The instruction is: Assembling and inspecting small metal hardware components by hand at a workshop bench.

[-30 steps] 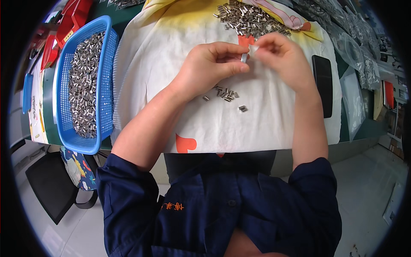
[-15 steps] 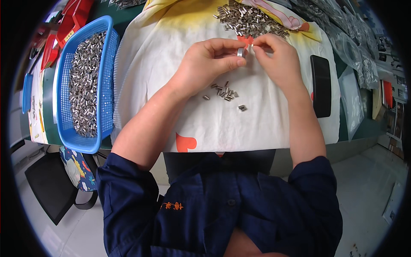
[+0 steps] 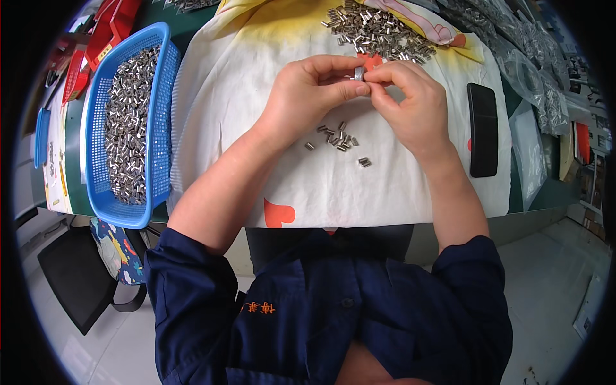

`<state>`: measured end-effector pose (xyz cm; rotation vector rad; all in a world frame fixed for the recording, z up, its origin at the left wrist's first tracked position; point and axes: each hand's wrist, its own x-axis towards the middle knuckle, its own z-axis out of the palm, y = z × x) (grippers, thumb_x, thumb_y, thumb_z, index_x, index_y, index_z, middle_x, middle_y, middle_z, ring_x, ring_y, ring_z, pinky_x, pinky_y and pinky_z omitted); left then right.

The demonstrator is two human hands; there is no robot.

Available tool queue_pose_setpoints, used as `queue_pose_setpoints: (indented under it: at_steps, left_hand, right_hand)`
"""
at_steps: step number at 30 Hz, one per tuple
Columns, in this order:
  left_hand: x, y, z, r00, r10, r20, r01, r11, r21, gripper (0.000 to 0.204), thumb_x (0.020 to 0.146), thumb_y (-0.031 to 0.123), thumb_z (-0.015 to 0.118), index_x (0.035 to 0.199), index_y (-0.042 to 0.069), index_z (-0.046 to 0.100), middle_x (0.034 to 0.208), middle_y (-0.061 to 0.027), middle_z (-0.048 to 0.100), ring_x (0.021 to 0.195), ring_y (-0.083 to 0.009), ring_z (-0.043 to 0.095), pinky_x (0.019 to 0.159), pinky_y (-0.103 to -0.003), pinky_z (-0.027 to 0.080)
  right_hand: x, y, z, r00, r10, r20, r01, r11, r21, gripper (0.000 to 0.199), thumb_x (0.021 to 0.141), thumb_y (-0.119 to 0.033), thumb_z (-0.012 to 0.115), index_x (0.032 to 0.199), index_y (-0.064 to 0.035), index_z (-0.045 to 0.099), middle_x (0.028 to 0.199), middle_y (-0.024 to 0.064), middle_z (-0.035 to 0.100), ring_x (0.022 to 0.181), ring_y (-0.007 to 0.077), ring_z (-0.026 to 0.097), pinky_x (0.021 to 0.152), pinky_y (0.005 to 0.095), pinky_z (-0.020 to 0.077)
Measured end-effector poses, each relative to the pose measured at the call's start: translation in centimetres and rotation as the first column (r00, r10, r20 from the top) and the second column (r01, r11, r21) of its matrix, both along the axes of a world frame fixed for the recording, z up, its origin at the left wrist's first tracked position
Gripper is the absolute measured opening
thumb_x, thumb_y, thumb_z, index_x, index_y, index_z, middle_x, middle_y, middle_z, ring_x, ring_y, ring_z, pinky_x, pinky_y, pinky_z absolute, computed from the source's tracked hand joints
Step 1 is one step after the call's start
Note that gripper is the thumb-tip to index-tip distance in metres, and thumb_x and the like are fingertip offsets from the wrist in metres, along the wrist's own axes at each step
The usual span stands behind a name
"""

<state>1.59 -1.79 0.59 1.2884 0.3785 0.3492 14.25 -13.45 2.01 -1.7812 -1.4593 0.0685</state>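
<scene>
My left hand point(image 3: 308, 96) and my right hand point(image 3: 410, 102) meet above a white cloth point(image 3: 398, 192) with heart shapes. Their fingertips pinch one small metal sleeve point(image 3: 359, 74) between them. Just below the hands, a small cluster of loose metal sleeves point(image 3: 337, 138) lies on the cloth. A larger heap of the same metal sleeves point(image 3: 378, 32) sits at the far edge of the cloth, beyond my hands.
A blue mesh basket point(image 3: 160, 115) full of metal sleeves stands to the left. A black phone point(image 3: 482, 128) lies at the right of the cloth. Clear plastic bags point(image 3: 532, 70) of parts are at the far right. Red tools point(image 3: 109, 32) lie at the far left.
Both hands have stayed together over the cloth, shifting slightly while working the small sleeve between the fingertips. The loose parts have not moved.
</scene>
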Motion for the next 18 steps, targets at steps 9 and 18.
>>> queue_pose_setpoints:
  at_steps: [9,18]
  left_hand:
    - [-0.1,-0.1,-0.8,0.996,-0.043,-0.073,0.046,0.998,0.046,0.034,0.078,0.008,0.067,0.108,-0.004,0.057,0.092,-0.0071,0.064,0.084,-0.0095,0.059,0.078,-0.022,0.048]
    - [0.0,-0.3,-0.7,0.982,-0.134,-0.133,0.153,0.978,0.141,0.032,0.079,0.004,0.065,0.109,-0.003,0.056,0.098,-0.0055,0.062,0.090,-0.0102,0.059,0.081,-0.022,0.048]
  right_hand:
    - [2.6,-0.3,-0.4,0.822,0.045,-0.567,-0.154,0.977,-0.146,0.012,0.076,-0.007,0.063,0.088,-0.0020,0.062,0.075,0.0022,0.061,0.068,0.0083,0.057,0.064,0.0220,0.0458]
    - [3.5,2.0,-3.3,0.914,-0.196,0.354,0.221,0.975,-0.031,0.015,0.073,-0.013,0.062,0.087,-0.0150,0.067,0.078,0.0033,0.057,0.079,0.0229,0.053,0.072,0.0336,0.0448]
